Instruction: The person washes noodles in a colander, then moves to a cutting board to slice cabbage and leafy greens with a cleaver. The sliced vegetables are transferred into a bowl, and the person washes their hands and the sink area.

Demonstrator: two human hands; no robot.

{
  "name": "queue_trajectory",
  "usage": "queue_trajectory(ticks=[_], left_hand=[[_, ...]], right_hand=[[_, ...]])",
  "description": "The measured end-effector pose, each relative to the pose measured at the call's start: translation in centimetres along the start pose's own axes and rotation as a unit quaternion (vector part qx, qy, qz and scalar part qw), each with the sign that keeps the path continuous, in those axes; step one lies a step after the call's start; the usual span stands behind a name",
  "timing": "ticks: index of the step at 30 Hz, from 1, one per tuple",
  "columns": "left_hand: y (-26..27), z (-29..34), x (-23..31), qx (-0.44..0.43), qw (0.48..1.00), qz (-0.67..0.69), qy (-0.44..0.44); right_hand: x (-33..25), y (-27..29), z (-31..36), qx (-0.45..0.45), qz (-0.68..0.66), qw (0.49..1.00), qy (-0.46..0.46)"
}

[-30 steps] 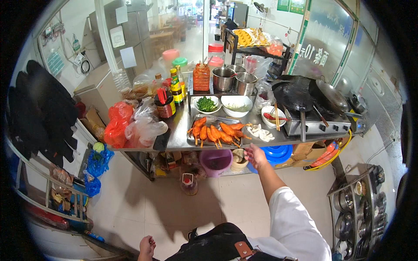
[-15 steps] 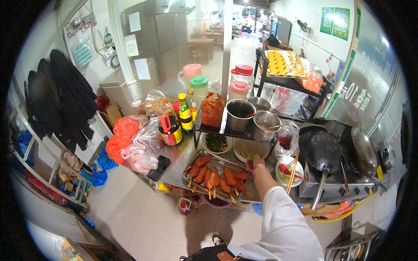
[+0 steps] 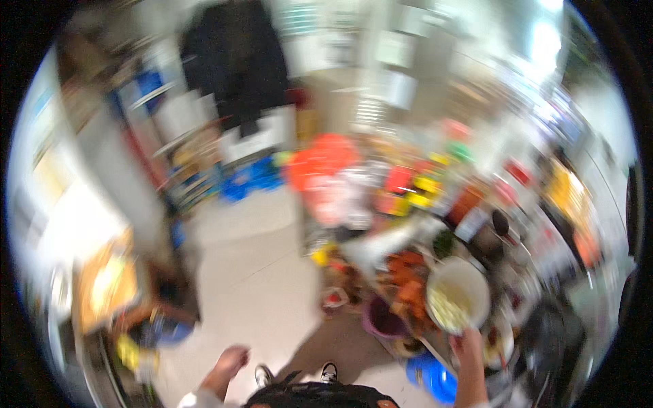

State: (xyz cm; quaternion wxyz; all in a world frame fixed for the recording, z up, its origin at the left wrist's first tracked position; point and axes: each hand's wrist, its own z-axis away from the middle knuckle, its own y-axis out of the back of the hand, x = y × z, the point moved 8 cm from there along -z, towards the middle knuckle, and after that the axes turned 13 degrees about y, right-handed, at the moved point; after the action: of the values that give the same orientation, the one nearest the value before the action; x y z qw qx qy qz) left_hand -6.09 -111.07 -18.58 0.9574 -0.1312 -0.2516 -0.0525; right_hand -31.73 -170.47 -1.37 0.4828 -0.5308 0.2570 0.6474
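Observation:
Gripped at its near rim by my right hand (image 3: 466, 345), a white bowl (image 3: 478, 289) with pale yellow chopped pieces (image 3: 447, 309) inside tilts above the counter's front. My fingers there are closed on the rim. Nearer my body and over the floor hangs my left hand (image 3: 233, 359), away from the counter; its fingers are smeared by motion. Just left of the bowl, reddish-brown fried skewers (image 3: 406, 268) lie in their tray, partly hidden. A dish of dark green chopped leaves (image 3: 443, 243) stands behind the bowl.
Orange and clear plastic bags (image 3: 325, 163) and sauce bottles (image 3: 422, 190) crowd the counter's left end. Beneath the front edge are a purple basin (image 3: 382, 317) and a blue container (image 3: 435, 377). A wooden board (image 3: 105, 282) lies at far left. Dark coats (image 3: 235, 61) hang behind.
The view has swung left and blurred. My right hand, earlier reaching to a bowl under the rack, now has the white bowl out over the counter's front. My left hand has come into view.

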Motion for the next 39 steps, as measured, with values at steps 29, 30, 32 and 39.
queue_trajectory(ticks=[29, 30, 32, 39], left_hand=[[51.7, 18.6, -7.8, 0.347, 0.757, 0.538, -0.132], [53.4, 17.8, -7.4, 0.343, 0.751, 0.553, -0.11], [56.6, 15.9, -6.1, 0.341, 0.751, 0.558, -0.091], [64.9, 11.4, -0.1, 0.314, 0.762, 0.561, -0.075]], right_hand=[[46.8, -96.5, 62.9, -0.844, 0.175, 0.37, 0.346], [48.0, -100.5, 64.9, -0.845, 0.174, 0.363, 0.351], [50.8, -106.8, 68.0, -0.818, 0.236, 0.314, 0.42], [59.5, -114.7, 72.7, -0.754, 0.516, 0.182, 0.364]])
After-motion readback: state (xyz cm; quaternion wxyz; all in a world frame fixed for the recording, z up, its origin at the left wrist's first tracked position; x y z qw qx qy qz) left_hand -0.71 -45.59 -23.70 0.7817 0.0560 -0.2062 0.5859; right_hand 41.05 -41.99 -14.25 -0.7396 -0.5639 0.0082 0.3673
